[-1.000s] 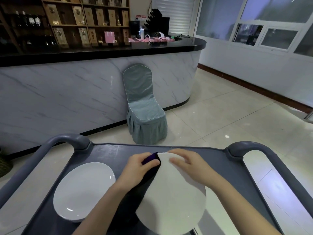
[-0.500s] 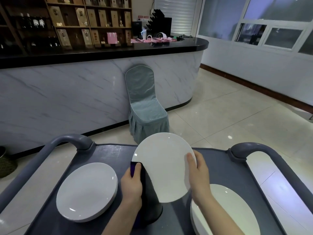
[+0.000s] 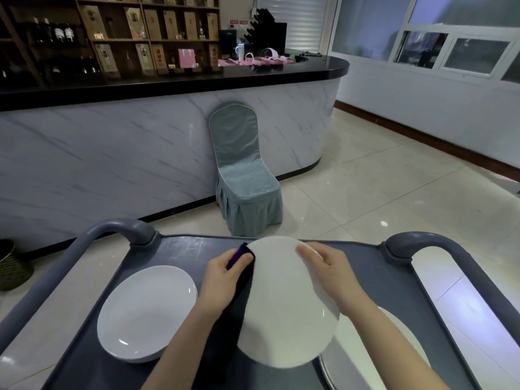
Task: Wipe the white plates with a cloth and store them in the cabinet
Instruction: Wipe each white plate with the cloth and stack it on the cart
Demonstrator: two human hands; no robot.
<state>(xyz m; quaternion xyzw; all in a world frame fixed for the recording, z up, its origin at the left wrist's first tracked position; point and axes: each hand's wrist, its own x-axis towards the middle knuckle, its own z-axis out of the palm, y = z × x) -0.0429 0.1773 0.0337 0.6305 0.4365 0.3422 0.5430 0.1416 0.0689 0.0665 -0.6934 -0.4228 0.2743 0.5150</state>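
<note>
A white plate (image 3: 284,311) is held over the grey cart (image 3: 183,249), its face tilted toward me. My right hand (image 3: 329,274) grips its far right rim. My left hand (image 3: 222,280) holds a dark purple cloth (image 3: 239,254) against the plate's left edge; the cloth hangs down under the plate. On the cart's left side lies a second white plate (image 3: 146,311). A third white plate (image 3: 380,356) sits at the right, partly hidden by my right forearm and the held plate.
The cart has grey curved handles at the left (image 3: 112,229) and right (image 3: 422,243). Beyond it stand a chair in a teal cover (image 3: 244,175) and a marble-fronted bar counter (image 3: 140,153). A woven basket (image 3: 11,266) sits on the floor at the left.
The held plate has tipped down from a raised, near-upright pose to a lower, flatter one. My right hand shifted to its far rim, and my left hand with the cloth moved up along the left edge.
</note>
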